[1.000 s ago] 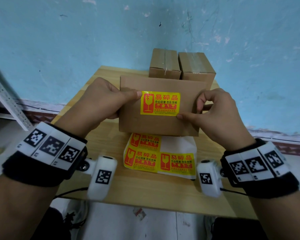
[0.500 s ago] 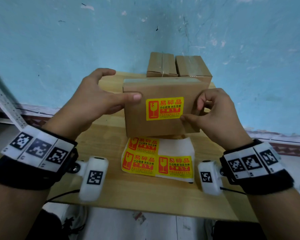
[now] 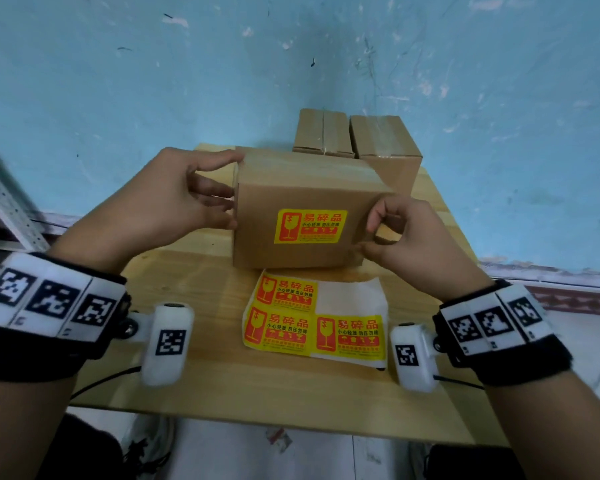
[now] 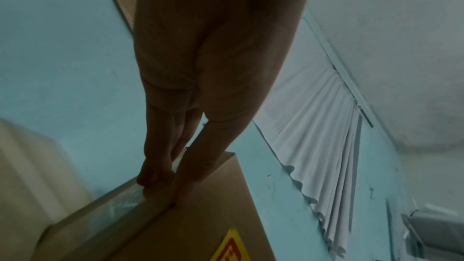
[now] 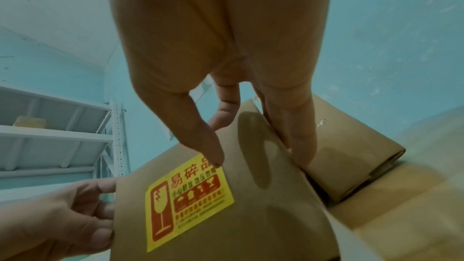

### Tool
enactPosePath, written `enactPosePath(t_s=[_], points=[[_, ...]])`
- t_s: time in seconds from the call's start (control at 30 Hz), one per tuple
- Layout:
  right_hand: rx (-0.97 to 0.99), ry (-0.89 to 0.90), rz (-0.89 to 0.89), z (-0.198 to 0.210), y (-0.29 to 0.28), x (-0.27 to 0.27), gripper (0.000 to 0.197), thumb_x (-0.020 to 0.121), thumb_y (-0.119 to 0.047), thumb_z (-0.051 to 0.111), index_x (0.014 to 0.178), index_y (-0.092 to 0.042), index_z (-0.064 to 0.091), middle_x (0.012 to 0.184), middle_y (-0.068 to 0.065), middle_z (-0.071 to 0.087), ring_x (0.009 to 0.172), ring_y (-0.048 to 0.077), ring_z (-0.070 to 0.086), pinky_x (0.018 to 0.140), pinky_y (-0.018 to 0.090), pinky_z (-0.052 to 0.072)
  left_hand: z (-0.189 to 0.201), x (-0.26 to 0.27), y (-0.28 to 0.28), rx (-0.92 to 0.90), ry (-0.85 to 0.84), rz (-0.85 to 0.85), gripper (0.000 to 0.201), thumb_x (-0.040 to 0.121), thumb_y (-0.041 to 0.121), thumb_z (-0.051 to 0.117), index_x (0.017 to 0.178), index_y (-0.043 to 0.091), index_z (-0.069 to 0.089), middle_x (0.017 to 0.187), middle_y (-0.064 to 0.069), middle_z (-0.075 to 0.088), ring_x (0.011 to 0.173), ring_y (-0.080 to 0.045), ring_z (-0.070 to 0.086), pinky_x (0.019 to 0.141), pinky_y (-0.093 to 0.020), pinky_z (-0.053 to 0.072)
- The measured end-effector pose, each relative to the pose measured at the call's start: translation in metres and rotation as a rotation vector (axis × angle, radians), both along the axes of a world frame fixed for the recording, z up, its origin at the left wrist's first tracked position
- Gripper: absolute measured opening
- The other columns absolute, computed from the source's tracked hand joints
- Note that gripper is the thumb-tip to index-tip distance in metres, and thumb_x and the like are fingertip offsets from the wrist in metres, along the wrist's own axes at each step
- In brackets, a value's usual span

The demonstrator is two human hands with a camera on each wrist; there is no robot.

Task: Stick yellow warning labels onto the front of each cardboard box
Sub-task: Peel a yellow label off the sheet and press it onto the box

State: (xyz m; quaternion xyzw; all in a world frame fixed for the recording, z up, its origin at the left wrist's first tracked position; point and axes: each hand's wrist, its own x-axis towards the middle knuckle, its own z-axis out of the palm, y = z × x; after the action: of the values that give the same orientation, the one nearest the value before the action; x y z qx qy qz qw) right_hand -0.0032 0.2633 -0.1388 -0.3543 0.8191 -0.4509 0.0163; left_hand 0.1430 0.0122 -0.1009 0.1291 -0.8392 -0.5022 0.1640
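A brown cardboard box (image 3: 291,188) stands on the wooden table (image 3: 194,271) with a yellow warning label (image 3: 310,226) stuck on its front face. My left hand (image 3: 201,202) holds its left side, thumb on the top corner and fingertips (image 4: 160,176) on the edge. My right hand (image 3: 378,233) pinches the box's right edge. Its thumb (image 5: 213,152) lies on the front beside the label (image 5: 188,195), its fingers round the side. Below the box lies a white backing sheet (image 3: 347,292) with three yellow labels (image 3: 284,329) left on it.
Two more taped cardboard boxes (image 3: 323,133) (image 3: 385,147) stand side by side at the back of the table against the blue wall. A white metal shelf (image 5: 57,136) is off to the left. The table's near edge (image 3: 257,420) lies close to my body.
The box has tipped so its top shows and sits lower on the table. My left thumb left the front face and the hand moved to the left side. The right hand kept its hold.
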Motion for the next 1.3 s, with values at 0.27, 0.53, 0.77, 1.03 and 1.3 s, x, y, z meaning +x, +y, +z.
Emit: enactPosePath(t_s=[0.27, 0.53, 0.77, 1.03, 1.3], points=[[-0.006, -0.141, 0.168, 0.001, -0.003, 0.008, 0.021, 0.081, 0.001, 0.073, 0.087, -0.016, 0.061, 0.108, -0.011, 0.066, 0.109, 0.003, 0.064, 0.085, 0.02, 0.051, 0.0, 0.003, -0.014, -0.372, -0.175, 0.132, 0.079, 0.066, 0.007, 0.089, 0.132, 0.036, 0.057, 0.139, 0.01, 0.05, 0.087, -0.011, 0.07, 0.08, -0.028, 0.05], [0.138, -0.281, 0.223, -0.003, -0.011, 0.014, 0.061, 0.085, -0.007, 0.073, 0.136, -0.028, 0.047, 0.135, -0.023, 0.049, 0.138, 0.009, 0.043, 0.111, 0.048, 0.043, 0.035, 0.022, 0.001, -0.947, -0.382, 0.182, 0.057, 0.059, 0.056, 0.086, 0.112, 0.046, 0.069, 0.097, 0.004, 0.07, 0.082, -0.021, 0.065, 0.072, -0.033, 0.05], [0.209, -0.296, 0.247, 0.001, -0.011, 0.018, 0.083, 0.087, -0.008, 0.072, 0.154, -0.032, 0.029, 0.16, -0.007, 0.031, 0.147, 0.019, 0.033, 0.114, 0.044, 0.041, 0.029, 0.019, -0.004, -0.929, -0.225, -0.119, 0.082, 0.063, 0.036, 0.09, 0.136, 0.04, 0.054, 0.146, 0.016, 0.048, 0.139, -0.011, 0.04, 0.107, -0.03, 0.036], [0.229, -0.264, 0.248, -0.002, -0.011, 0.013, 0.079, 0.086, -0.012, 0.074, 0.15, -0.036, 0.034, 0.16, -0.008, 0.033, 0.143, 0.014, 0.039, 0.111, 0.043, 0.045, 0.035, 0.017, -0.001, -0.908, -0.344, -0.074, 0.074, 0.06, 0.027, 0.092, 0.127, 0.037, 0.063, 0.134, 0.017, 0.059, 0.116, -0.015, 0.063, 0.082, -0.025, 0.043], [0.258, -0.223, 0.223, 0.002, -0.008, 0.015, 0.066, 0.086, -0.015, 0.075, 0.142, -0.034, 0.046, 0.151, -0.004, 0.046, 0.134, 0.011, 0.05, 0.108, 0.039, 0.048, 0.041, 0.02, 0.022, -1.087, -0.505, 0.129, 0.065, 0.064, 0.047, 0.087, 0.124, 0.034, 0.067, 0.098, -0.007, 0.055, 0.093, -0.034, 0.059, 0.077, -0.035, 0.049]])
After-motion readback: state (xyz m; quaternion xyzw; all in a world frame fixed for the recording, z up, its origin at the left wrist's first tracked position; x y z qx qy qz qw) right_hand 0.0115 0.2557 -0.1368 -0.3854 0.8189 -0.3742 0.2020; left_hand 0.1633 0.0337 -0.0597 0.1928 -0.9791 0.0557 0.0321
